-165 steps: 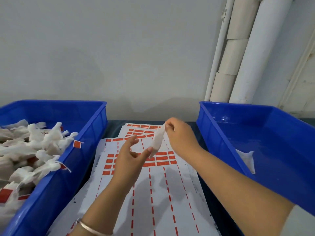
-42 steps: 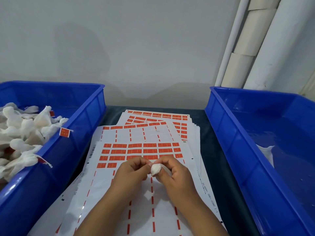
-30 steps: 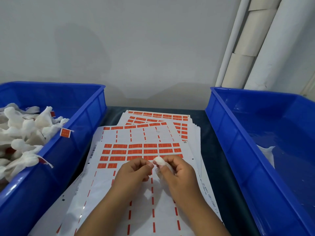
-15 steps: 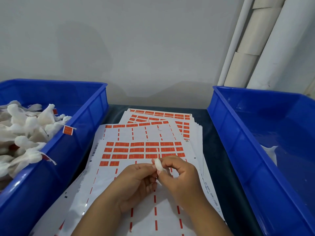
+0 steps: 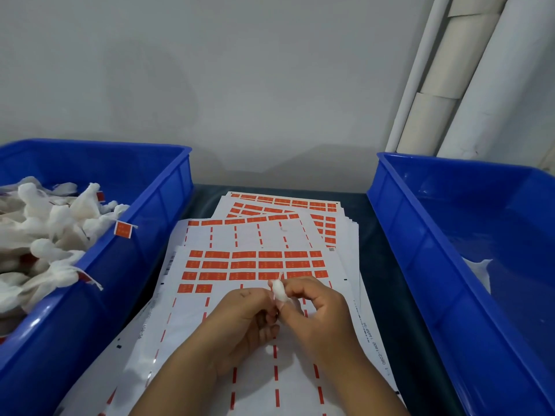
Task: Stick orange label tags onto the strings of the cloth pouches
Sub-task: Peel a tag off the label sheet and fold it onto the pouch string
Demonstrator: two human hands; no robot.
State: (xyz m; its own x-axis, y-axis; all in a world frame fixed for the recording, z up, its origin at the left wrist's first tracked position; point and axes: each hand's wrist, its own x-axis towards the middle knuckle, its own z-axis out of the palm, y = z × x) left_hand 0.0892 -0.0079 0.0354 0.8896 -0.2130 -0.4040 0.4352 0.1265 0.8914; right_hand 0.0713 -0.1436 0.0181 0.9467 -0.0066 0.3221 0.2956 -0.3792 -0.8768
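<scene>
Over the near half of the top label sheet: both my hands meet, fingertips together, just short of the last printed rows.

Pouch: a small white cloth pouch (image 5: 278, 291) is bunched up between the two hands, its rounded end poking up above the fingers.

Left hand: my left hand (image 5: 243, 322) has its fingers curled in, tips pressed against the pouch from the left; I judge it is pinching the cloth or its string, though the string itself is too fine to make out.

Right hand: my right hand (image 5: 318, 307) grips the pouch from the right, thumb and forefinger closed on it.

Long axis: the pouch stands roughly upright, leaning slightly toward the far edge of the sheet.

Labels: the remaining orange label tags (image 5: 255, 264) lie directly beyond the grip, toward the far edge of the label sheet (image 5: 192, 340); the nearest row sits just past the pouch's tip.

Nearer hand: the two hands are about equally close to that row.

Bins: the left bin (image 5: 168, 187) holds a heap of tagged pouches (image 5: 51, 235) against its right wall; the right bin (image 5: 420, 250), well apart, shows one white scrap (image 5: 479, 273) on its floor.

Next move, my guess: free the string, then reach forward for a tag.
</scene>
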